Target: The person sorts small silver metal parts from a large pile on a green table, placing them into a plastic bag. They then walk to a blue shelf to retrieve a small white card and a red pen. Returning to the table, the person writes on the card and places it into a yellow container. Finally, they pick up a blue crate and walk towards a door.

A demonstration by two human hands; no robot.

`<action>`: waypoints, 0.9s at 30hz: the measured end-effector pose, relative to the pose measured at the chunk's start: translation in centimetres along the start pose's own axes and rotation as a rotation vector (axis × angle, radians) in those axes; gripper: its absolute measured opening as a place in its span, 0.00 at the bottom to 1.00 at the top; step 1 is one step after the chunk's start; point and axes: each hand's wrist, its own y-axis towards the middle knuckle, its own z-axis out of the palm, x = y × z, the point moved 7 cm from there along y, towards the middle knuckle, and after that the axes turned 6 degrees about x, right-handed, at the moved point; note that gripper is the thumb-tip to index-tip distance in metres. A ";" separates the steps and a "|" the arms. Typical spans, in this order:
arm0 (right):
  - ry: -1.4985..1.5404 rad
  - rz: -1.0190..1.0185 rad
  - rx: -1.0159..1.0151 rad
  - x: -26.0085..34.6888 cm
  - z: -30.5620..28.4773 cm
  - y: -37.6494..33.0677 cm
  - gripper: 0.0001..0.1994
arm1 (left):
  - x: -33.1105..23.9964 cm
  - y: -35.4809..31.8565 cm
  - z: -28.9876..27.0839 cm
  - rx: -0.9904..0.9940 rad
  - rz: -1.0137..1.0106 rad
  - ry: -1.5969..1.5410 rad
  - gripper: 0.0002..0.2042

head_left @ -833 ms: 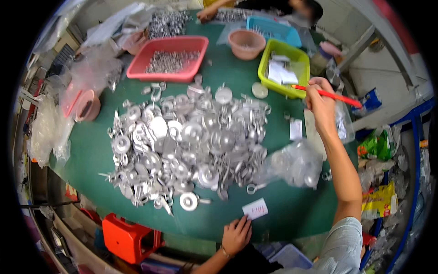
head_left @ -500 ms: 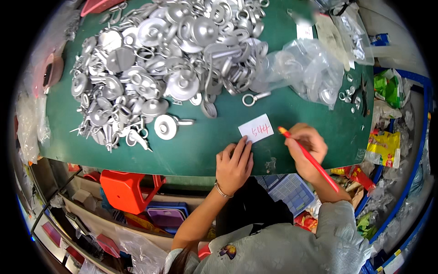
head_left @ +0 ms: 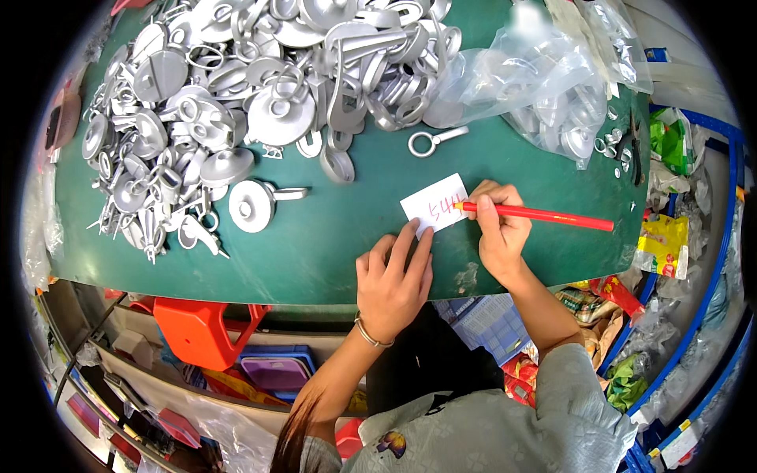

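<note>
My left hand [head_left: 392, 277] lies fairly flat near the table's front edge. Its stretched fingertips press the lower edge of a small white paper slip [head_left: 420, 203] with red handwriting. From the right, my right hand [head_left: 502, 236] pinches a red pencil [head_left: 560, 217] close to its sharpened end. The pencil points left, almost level, and its tip meets the writing on the slip. Beyond the slip is a loose silver ring with a short handle [head_left: 423, 144].
A large heap of silver metal parts [head_left: 280, 114] covers the back left of the green table [head_left: 331, 236]. A clear plastic bag of parts [head_left: 556, 118] lies at the back right, beside black-handled pliers or scissors [head_left: 635, 146]. A red stool [head_left: 197, 331] stands below the front edge.
My right hand has moved left and swung the pencil toward level, bringing its tip onto the slip. The left hand still holds the slip down. The view has shifted slightly.
</note>
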 end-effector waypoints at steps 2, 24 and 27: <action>-0.001 0.030 -0.015 -0.2 -0.1 -0.1 0.06 | 0.1 -0.1 0.1 0.007 -0.002 0.001 0.19; -0.004 0.091 -0.219 -0.2 -1.1 -0.4 0.08 | -0.2 -0.3 -1.1 -0.003 0.033 -0.003 0.18; 0.004 0.131 -0.197 -0.4 -0.8 -0.4 0.10 | -0.2 -0.4 -1.7 -0.035 0.030 -0.031 0.17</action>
